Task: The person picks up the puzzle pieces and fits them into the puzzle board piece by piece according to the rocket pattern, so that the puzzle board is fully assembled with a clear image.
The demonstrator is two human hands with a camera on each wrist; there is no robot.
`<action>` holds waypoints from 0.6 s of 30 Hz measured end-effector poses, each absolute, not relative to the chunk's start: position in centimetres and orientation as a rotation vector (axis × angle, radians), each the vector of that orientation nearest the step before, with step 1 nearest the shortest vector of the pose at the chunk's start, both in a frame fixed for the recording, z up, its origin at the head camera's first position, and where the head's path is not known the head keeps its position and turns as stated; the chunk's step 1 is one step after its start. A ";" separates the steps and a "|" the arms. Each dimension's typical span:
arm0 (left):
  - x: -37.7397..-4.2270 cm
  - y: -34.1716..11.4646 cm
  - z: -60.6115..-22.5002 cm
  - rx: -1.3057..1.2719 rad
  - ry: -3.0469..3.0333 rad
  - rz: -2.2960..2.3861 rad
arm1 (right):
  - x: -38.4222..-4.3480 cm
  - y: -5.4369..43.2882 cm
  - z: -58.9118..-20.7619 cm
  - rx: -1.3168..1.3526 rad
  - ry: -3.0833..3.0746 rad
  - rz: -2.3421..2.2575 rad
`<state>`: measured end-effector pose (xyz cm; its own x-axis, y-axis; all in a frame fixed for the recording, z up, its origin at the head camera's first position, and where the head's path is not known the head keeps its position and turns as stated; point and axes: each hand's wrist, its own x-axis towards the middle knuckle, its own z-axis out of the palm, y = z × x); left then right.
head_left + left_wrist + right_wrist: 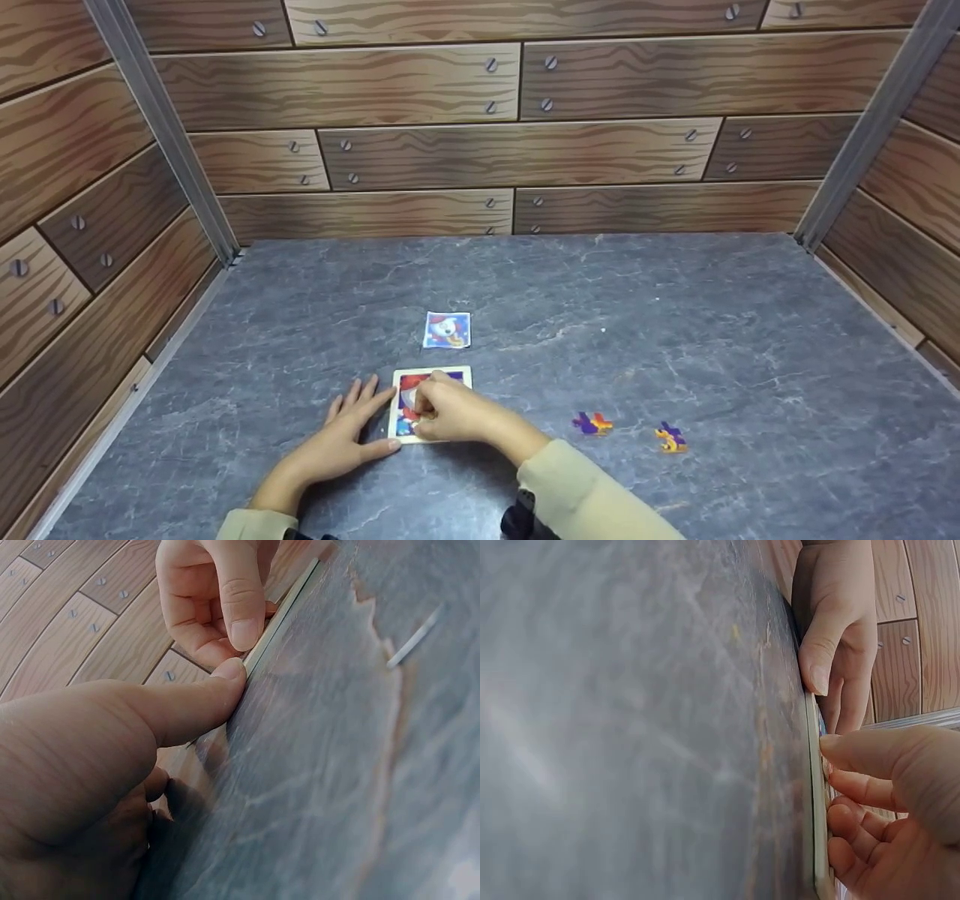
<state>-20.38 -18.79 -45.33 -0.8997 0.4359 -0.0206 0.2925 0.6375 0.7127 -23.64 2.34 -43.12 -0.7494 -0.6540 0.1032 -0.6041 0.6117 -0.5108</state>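
A small jigsaw puzzle in a white-edged tray [435,368] lies on the table, its picture red, blue and purple. My left hand [341,433] is spread at the tray's left side, fingers extended. In the left wrist view its thumb [199,701] touches the tray's edge. Over the puzzle, my right hand [457,409] has its fingers bent and its tips down at the picture. From the right wrist view, the thumb [862,750] and bent fingers meet the tray's surface. Whether a puzzle piece sits between them is hidden.
Two loose puzzle pieces lie to the right: a purple and orange one [592,424] and, farther right, a purple and yellow one [671,437]. Behind the tray is a square picture card [448,330] with a white cartoon animal. Wood-patterned walls [420,157] enclose the grey table.
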 end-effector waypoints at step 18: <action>-20.6 -18.7 -45.3 0.576 2.653 1.096 | -23.0 3.0 -42.4 -1.273 2.669 -0.690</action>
<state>-20.55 -18.65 -45.30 -0.9006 0.4322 -0.0465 0.2733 0.6461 0.7127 -22.96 3.03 -42.38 -0.6440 -0.7588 0.0977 -0.7112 0.5466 -0.4421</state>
